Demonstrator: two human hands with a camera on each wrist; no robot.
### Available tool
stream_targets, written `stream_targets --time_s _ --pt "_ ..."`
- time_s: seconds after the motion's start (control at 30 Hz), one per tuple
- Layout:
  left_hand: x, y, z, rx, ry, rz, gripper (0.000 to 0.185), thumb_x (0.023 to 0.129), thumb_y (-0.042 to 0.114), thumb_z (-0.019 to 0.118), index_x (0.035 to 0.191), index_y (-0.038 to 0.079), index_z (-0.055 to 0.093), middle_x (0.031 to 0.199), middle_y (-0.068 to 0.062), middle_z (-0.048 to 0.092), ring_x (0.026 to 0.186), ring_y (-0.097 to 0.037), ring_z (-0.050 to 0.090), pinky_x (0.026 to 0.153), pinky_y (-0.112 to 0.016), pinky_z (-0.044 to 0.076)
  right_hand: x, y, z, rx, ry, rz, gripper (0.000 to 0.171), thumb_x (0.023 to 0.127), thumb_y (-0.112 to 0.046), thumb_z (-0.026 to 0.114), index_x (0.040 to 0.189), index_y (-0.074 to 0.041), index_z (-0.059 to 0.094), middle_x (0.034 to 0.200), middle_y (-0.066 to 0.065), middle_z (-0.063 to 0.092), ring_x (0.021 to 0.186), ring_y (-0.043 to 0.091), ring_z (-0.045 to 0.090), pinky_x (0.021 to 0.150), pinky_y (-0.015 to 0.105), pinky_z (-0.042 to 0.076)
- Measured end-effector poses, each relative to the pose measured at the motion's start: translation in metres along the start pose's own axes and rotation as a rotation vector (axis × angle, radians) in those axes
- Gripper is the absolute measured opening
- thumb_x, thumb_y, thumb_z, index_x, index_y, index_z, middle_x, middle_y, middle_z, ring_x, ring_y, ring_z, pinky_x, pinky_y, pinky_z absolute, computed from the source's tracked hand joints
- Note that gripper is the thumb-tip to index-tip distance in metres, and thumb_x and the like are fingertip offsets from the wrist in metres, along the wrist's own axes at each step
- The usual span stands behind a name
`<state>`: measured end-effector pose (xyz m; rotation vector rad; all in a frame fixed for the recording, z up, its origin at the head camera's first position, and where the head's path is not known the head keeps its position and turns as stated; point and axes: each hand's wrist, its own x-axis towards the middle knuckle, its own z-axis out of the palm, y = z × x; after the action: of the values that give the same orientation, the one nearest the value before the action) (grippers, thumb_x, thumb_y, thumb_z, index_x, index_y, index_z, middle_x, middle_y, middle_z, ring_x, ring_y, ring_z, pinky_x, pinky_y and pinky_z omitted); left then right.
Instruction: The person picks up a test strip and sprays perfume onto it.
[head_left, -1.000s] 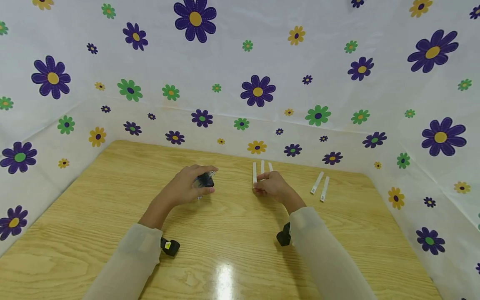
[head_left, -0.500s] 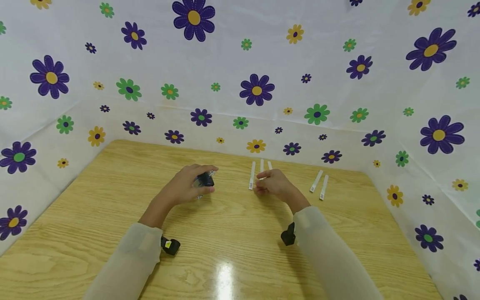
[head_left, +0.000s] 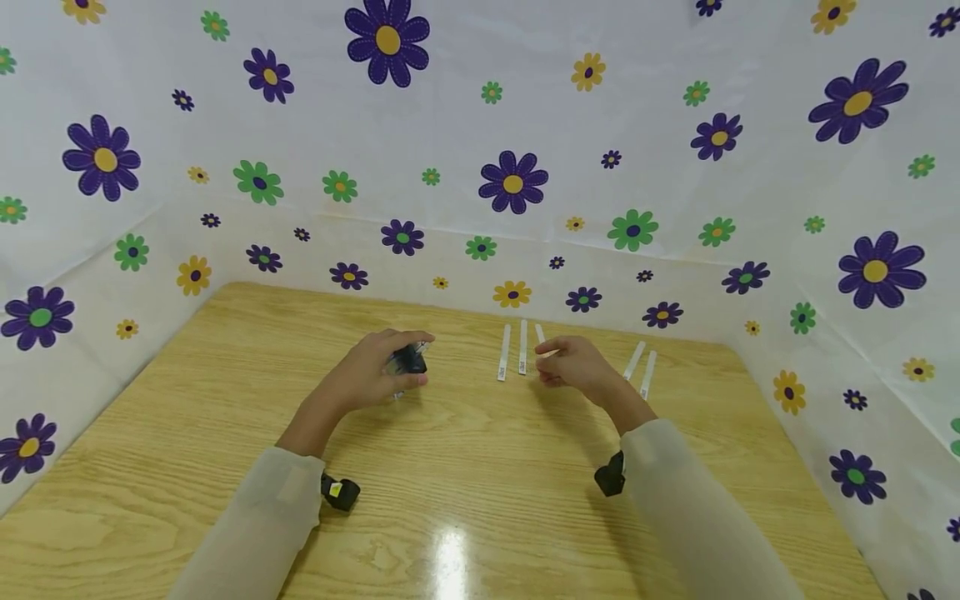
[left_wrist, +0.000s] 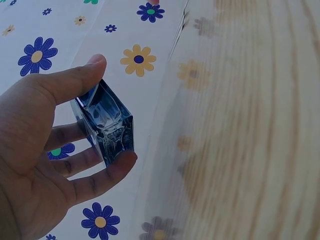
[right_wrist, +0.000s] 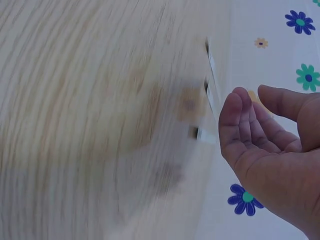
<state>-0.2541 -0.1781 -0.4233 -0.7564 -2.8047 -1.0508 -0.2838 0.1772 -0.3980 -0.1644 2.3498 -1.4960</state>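
Small dark-blue faceted glass bottle [left_wrist: 107,127]: clasped in left grip [head_left: 375,371]. Right grip [head_left: 573,364] relaxed, empty (thin white paper strips [head_left: 522,347] beside it, unlifted).

Light wooden table [head_left: 465,467], glare spot near front; white flower-print sheet [head_left: 480,125] walls three sides

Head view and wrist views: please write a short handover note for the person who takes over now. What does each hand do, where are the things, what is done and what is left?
Left hand: grips the small dark glass bottle between thumb and fingers, above the wooden table.
Right hand: holds nothing, fingers loosely curled, beside the strips.
White paper strips: a group of three lies just left of the right hand, a pair just right of it.
Done: bottle picked up.
Left: no strip is in hand yet; likely one is to be taken next.
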Motion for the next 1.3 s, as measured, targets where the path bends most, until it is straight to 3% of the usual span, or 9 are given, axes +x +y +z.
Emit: stream_targets --time_s 0.23,0.73,1.3 --pt "0.000 -0.002 0.000 -0.009 0.002 0.004 0.063 0.092 0.037 0.078 0.150 0.027 0.054 0.139 -0.011 0.059 0.130 -0.037 0.052 0.105 -0.061 0.044 -0.011 0.011 -0.025 -0.065 0.022 0.003 0.039 0.105 -0.008 0.057 0.138 0.011 0.051 0.111 0.026 0.065 0.093 0.029 0.064 0.093 0.044 0.057" --pt "0.000 -0.002 0.000 -0.010 0.003 0.009 0.063 0.092 0.034 0.079 0.149 0.027 0.054 0.138 -0.012 0.060 0.129 -0.037 0.053 0.103 -0.060 0.045 -0.037 0.033 -0.070 -0.150 0.066 0.034 0.040 0.107 -0.015 0.055 0.136 0.011 0.052 0.122 0.025 0.062 0.096 0.028 0.065 0.088 0.038 0.059" --pt "0.000 0.000 -0.003 -0.001 0.004 -0.002 0.062 0.092 0.035 0.079 0.149 0.026 0.055 0.138 -0.012 0.060 0.129 -0.037 0.053 0.104 -0.061 0.044 -0.063 0.054 -0.110 -0.142 0.116 0.120 0.043 0.107 -0.014 0.053 0.138 0.015 0.047 0.113 0.020 0.062 0.090 0.021 0.065 0.083 0.036 0.060"
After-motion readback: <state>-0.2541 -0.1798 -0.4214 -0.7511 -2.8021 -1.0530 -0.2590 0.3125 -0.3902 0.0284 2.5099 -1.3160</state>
